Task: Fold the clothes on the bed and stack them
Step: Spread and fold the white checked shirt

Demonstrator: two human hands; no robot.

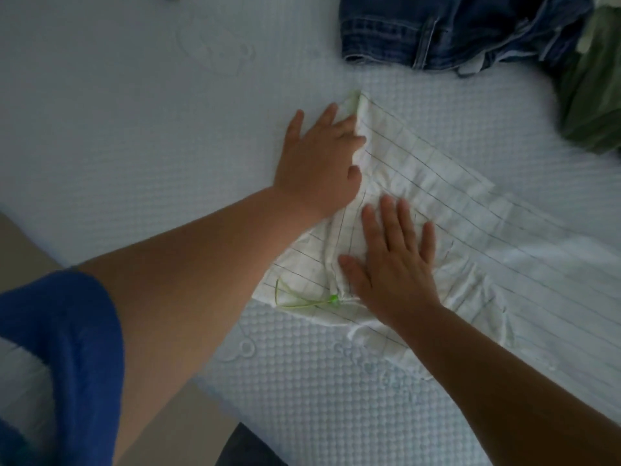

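A white garment with thin dark grid lines (447,210) lies spread across the bed, reaching to the right edge of view. It has a green drawstring with a bead (332,299) at its near left corner. My left hand (319,159) lies at the garment's far left edge, its fingertips tucked under a raised fold of the cloth. My right hand (393,260) presses flat on the middle of the garment with fingers straight and spread.
Dark blue jeans (437,28) lie crumpled at the far side of the white textured bed (134,112). A green garment (591,105) sits at the far right. The bed's near edge and the floor show at lower left.
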